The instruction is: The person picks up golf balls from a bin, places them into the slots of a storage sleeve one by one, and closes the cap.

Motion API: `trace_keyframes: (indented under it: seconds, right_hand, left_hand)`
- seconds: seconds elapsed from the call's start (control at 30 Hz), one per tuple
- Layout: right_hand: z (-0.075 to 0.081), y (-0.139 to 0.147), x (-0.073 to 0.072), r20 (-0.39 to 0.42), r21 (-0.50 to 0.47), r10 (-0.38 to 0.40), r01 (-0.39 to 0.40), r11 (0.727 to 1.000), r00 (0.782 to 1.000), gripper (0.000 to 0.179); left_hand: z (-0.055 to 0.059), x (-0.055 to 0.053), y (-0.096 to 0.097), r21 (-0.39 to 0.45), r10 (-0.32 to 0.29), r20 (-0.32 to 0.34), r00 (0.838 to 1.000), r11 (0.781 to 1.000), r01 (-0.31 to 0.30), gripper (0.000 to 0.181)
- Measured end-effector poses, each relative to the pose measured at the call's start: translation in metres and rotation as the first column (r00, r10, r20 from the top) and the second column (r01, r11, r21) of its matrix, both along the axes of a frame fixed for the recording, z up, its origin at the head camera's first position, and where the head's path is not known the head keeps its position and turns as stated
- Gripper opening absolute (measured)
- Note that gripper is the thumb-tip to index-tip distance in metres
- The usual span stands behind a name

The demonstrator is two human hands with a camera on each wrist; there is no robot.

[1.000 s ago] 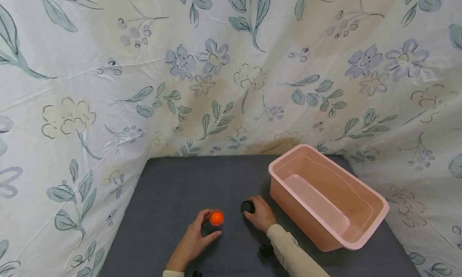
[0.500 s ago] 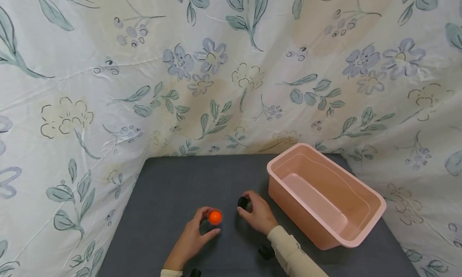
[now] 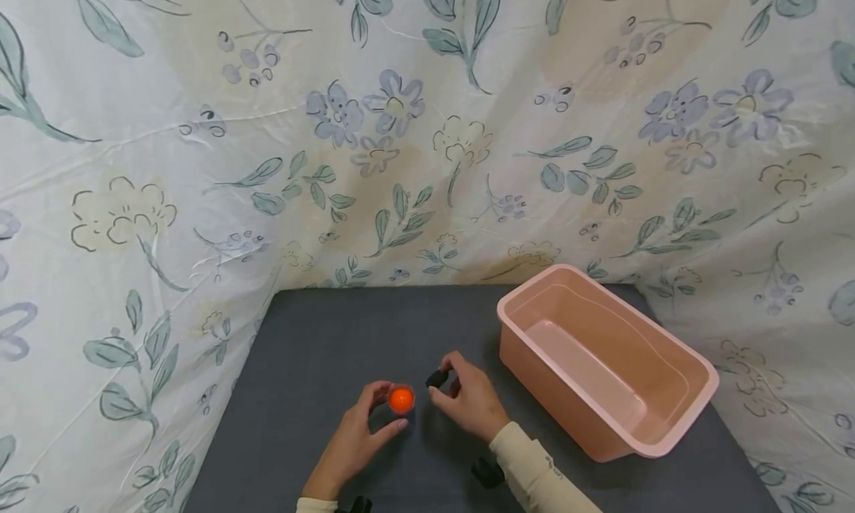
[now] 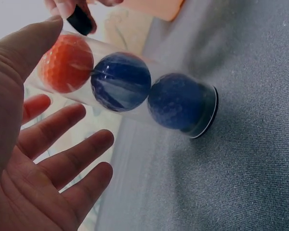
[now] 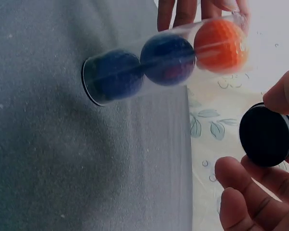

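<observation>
A clear tube (image 4: pixel 151 91) stands upright on the table, with an orange golf ball (image 5: pixel 220 45) on top and two dark blue balls (image 5: pixel 167 58) below it. Its dark base (image 4: pixel 202 110) meets the cloth. My left hand (image 3: pixel 357 439) holds the tube near its upper end between thumb and index finger, the other fingers spread loosely. Just right of the tube's mouth, my right hand (image 3: pixel 470 398) pinches a round black cap (image 5: pixel 266 135) by its edge. The cap (image 3: pixel 437 378) is tilted and apart from the tube. No cover shows over the orange ball.
A pink rectangular bin (image 3: pixel 604 364) stands on the right side of the dark grey table (image 3: pixel 347 335). Floral fabric (image 3: pixel 427 127) hangs behind and along the sides. Black wrist devices (image 3: pixel 487 473) sit at both cuffs.
My right hand has lifted the black cap off the table and brought it left toward the tube's top, tilting it on the way. My left hand stays at the tube.
</observation>
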State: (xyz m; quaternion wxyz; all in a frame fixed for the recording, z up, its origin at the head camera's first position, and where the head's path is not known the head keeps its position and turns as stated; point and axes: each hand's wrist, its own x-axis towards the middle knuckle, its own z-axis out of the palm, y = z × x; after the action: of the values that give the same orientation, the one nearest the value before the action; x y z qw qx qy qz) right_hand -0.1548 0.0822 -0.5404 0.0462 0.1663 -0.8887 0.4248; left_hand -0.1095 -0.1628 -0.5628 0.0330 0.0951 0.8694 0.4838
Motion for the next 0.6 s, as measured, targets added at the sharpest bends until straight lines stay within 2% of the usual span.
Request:
trace_keyframes:
  seconds: [0.33, 0.6]
  right_hand:
    - [-0.004, -0.012, 0.005, -0.054, -0.004, 0.098, -0.098, 0.995, 0.994, 0.027]
    - [0.001, -0.018, 0.007, -0.084, -0.004, 0.069, -0.07, 0.998, 0.994, 0.033]
  left_hand:
    - [0.0, -0.001, -0.005, 0.035, -0.007, -0.001, 1.0, 0.999, 0.007, 0.063]
    - [-0.001, -0.001, -0.007, 0.043, 0.011, 0.009, 1.0, 0.999, -0.012, 0.063]
